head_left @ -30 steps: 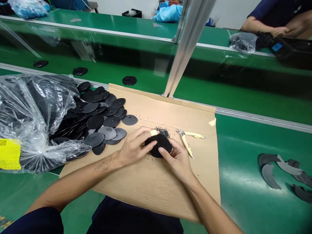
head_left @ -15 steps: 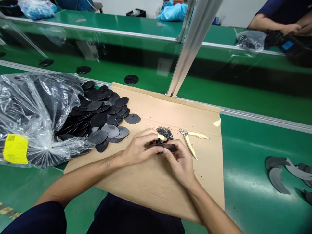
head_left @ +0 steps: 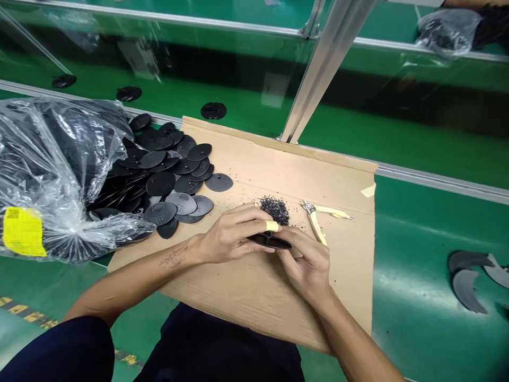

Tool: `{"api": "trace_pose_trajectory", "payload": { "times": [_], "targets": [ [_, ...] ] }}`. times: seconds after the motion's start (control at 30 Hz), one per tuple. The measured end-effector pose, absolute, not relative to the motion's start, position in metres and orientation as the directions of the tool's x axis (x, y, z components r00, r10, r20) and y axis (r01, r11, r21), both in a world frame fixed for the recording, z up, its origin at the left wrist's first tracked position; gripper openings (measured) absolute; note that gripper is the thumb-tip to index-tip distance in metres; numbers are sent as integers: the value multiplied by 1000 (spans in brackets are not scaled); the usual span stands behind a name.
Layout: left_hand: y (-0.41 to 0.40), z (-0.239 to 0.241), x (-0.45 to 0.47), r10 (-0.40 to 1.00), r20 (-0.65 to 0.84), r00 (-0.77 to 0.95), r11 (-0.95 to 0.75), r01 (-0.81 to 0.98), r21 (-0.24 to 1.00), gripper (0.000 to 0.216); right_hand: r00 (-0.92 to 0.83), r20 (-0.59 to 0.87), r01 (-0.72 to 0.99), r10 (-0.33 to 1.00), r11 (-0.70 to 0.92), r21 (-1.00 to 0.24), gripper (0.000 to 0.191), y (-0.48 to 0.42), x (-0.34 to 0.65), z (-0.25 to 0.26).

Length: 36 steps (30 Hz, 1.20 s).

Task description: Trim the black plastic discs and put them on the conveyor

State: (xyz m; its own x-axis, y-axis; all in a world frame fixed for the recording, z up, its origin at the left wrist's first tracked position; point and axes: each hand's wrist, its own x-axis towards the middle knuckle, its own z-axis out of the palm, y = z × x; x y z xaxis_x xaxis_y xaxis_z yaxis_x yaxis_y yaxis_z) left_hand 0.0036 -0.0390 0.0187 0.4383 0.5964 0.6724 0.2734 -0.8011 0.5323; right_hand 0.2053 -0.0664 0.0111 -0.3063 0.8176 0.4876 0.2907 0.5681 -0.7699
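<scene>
Both hands pinched on one black disc

Both of your hands hold a single black disc edge-on, just above the middle of the cardboard sheet. Your left hand, with a yellow band on one fingertip, has its grip closed on the disc's near-left rim; your right hand pinches the right rim. Just beyond the disc lies a small heap of black trimmings, with yellow-handled cutters beside it. At the sheet's far left corner, loose discs spill from a clear plastic bag. Cut black scraps lie well apart on the green surface, toward its right edge.
</scene>
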Motion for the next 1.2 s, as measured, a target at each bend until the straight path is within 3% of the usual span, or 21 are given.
{"api": "trace_pose_trajectory", "payload": {
  "times": [0.2,0.43,0.73,1.03,1.2],
  "targets": [
    [-37,22,0,576,665,476,-812,238,533,23,-324,493,269,807,578,-770,25,-67,205,11],
    [-45,18,2,624,666,408,-780,288,555,8,-309,512,176,802,577,-797,40,-65,202,8],
    [-44,13,5,651,638,411,-758,303,578,15,-307,464,318,831,549,-773,26,-65,206,7],
    [-49,16,8,662,644,384,-750,344,565,12,-309,418,272,854,500,-822,25,-67,205,7],
    [-42,9,4,693,612,381,-703,167,692,36,-297,386,262,873,463,-846,19,-65,210,4]
  ]
}}
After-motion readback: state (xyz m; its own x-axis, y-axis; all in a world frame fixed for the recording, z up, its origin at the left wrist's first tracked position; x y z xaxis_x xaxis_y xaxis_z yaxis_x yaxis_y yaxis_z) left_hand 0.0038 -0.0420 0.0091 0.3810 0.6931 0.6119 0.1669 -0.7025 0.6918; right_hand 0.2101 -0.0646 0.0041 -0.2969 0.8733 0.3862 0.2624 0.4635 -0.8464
